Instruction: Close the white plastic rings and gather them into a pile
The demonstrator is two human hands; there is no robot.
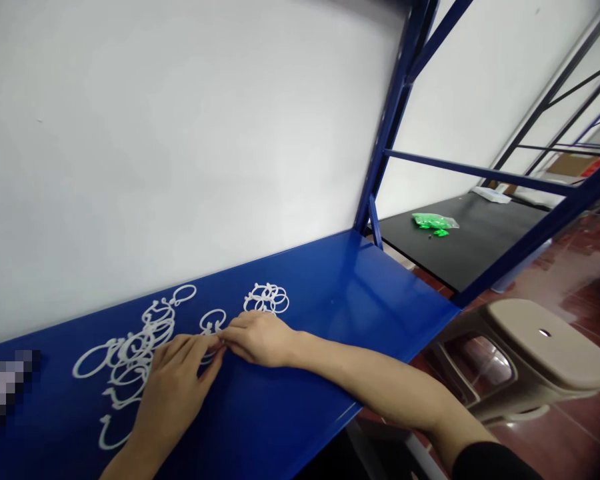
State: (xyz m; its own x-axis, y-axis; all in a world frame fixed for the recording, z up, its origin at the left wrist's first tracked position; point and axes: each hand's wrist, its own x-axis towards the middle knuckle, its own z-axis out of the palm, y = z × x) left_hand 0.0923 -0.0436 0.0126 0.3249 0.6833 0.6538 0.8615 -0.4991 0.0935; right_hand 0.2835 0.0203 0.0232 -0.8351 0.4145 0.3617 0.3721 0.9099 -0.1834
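Observation:
My left hand (176, 373) and my right hand (261, 337) meet over the blue shelf, fingertips pinched together. Between them is a white plastic curtain ring (213, 311), its lower part partly covered by my fingers. Whether its clasp is fastened cannot be made out. Left of my left hand lies a loose, tangled heap of white curtain rings (153, 331), some with their ends apart. Just beyond my right hand sits a smaller cluster of overlapping white rings (267, 298), which look closed.
The blue shelf (330, 280) runs along a white wall, with a blue metal post (386, 127) at its right end. Beyond stands a black table (470, 233) holding a bag of green pieces (430, 221). A beige stool (550, 340) is at the right. Something pixelated lies far left.

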